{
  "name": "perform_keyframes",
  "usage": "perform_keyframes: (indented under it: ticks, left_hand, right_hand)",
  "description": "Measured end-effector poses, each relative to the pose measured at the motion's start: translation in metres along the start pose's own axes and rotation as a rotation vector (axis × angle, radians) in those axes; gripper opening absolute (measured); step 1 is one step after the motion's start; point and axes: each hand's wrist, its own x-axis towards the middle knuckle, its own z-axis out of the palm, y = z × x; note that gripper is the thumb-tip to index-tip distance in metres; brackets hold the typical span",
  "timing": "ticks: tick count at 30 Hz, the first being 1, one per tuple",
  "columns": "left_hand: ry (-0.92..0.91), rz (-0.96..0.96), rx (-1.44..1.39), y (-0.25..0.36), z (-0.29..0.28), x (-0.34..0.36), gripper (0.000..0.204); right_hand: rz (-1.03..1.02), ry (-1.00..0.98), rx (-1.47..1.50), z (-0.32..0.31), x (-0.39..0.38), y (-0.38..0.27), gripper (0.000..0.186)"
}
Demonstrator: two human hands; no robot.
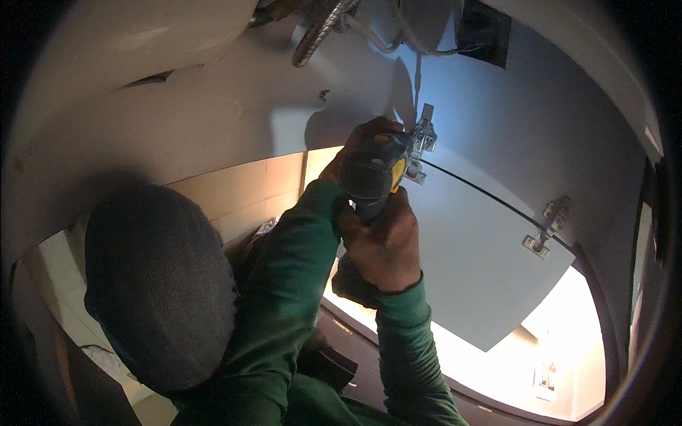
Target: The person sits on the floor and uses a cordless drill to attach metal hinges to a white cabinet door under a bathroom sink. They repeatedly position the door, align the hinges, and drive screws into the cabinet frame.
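A black and yellow cordless driver [375, 174] points up and right at a metal hinge [424, 139] on the edge of a grey-white cabinet door [469, 263]. My right hand [383, 248] grips the driver's handle from below. My left hand [355, 145] wraps over the back of the driver's body. Both arms wear green sleeves. The driver's tip is hidden where it meets the hinge.
A second metal hinge [544, 234] sits lower right on the same door edge. A braided flexible hose [320, 32], white tubing and a black box [484, 30] hang at the top. A dark grey knit-textured rounded shape [160, 284] fills the lower left. Tiled floor shows beyond.
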Motion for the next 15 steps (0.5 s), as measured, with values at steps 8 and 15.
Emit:
perform_keyframes:
  ticks: [8, 15]
  left_hand:
    - [-0.017, -0.137, -0.360, -0.018, -0.002, -0.010, 0.064]
    - [-0.049, 0.040, -0.048, -0.018, -0.002, -0.008, 0.062]
  right_hand:
    - [0.012, 0.004, -0.059, -0.001, -0.001, 0.000, 0.036]
    - [0.003, -0.017, -0.068, 0.000, 0.001, 0.009, 0.035]
